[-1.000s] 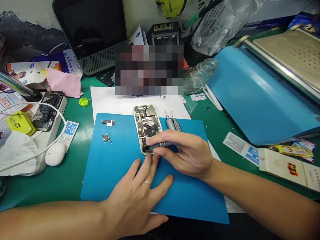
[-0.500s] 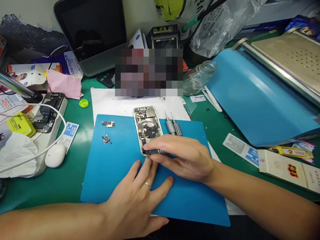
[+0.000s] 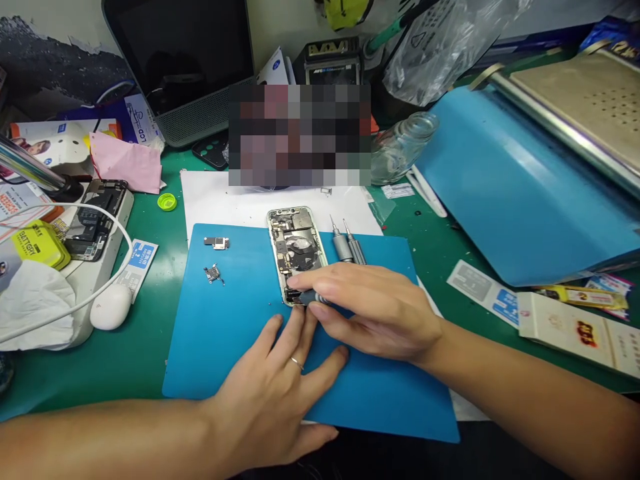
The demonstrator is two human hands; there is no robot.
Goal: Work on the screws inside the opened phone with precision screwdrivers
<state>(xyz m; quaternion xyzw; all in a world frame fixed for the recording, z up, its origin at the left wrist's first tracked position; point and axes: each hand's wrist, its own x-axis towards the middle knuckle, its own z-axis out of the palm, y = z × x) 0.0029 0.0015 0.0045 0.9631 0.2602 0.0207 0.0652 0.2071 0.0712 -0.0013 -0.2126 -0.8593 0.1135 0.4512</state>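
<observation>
An opened phone point(image 3: 301, 243), its inner parts bare, lies on a blue mat point(image 3: 225, 347). My left hand point(image 3: 280, 380) rests flat on the mat with fingers spread, the fingertips at the phone's lower edge. Above the phone's bottom end, my right hand point(image 3: 375, 307) is closed around a grey screwdriver point(image 3: 311, 298); its tip is hard to make out. Two more screwdrivers point(image 3: 342, 243) lie right of the phone. On the mat's left side are a small metal shield plate point(image 3: 217, 243) and a small circuit part point(image 3: 214, 273).
At left, another opened phone point(image 3: 95, 220) sits on a white box, near a white cable and an earbud case point(image 3: 111, 307). A glass jar point(image 3: 405, 147) leans behind, beside a blurred patch. A blue-covered machine point(image 3: 500, 180) and a cigarette box point(image 3: 580, 330) are at right.
The view has shifted slightly. My right hand tilts a little differently around the screwdriver, with its fingers still at the phone's lower end. My left hand keeps its place.
</observation>
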